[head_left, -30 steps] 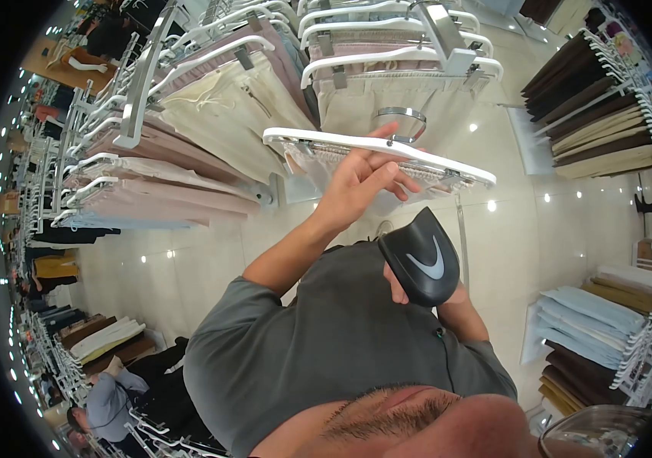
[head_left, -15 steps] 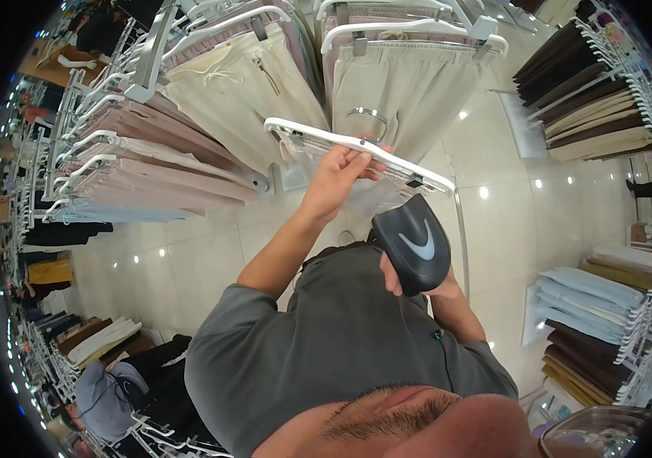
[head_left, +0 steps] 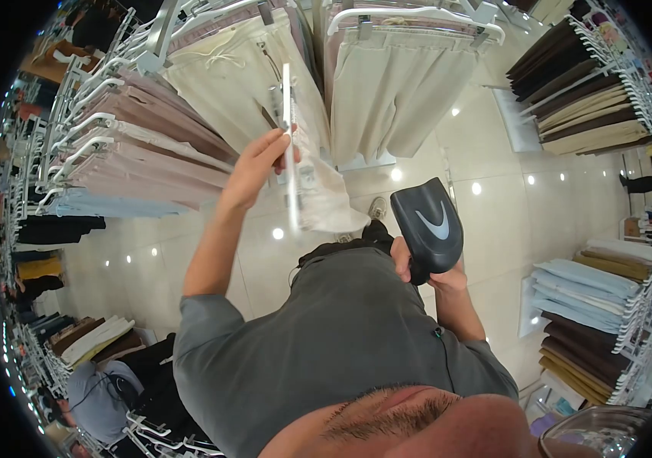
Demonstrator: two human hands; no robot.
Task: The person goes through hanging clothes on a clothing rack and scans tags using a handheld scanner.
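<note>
Tiled floor; left fingers pinching white hanger mid-bar, pale garment alongside; right fingers curled round scanner.

Our left forearm reaches forward and outward, with our left hand pinched between thumb and fingers. Our right forearm angles inward, our right hand curled in a closed grip.

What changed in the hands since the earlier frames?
Left hand moved to the wearer's left. The white hanger swung from lying across the body to pointing away from it, with its pale garment now more visible. The black scanner shifted slightly away from the torso. Nothing picked up or let go: left hand still on the hanger, right hand still on the scanner.
</note>
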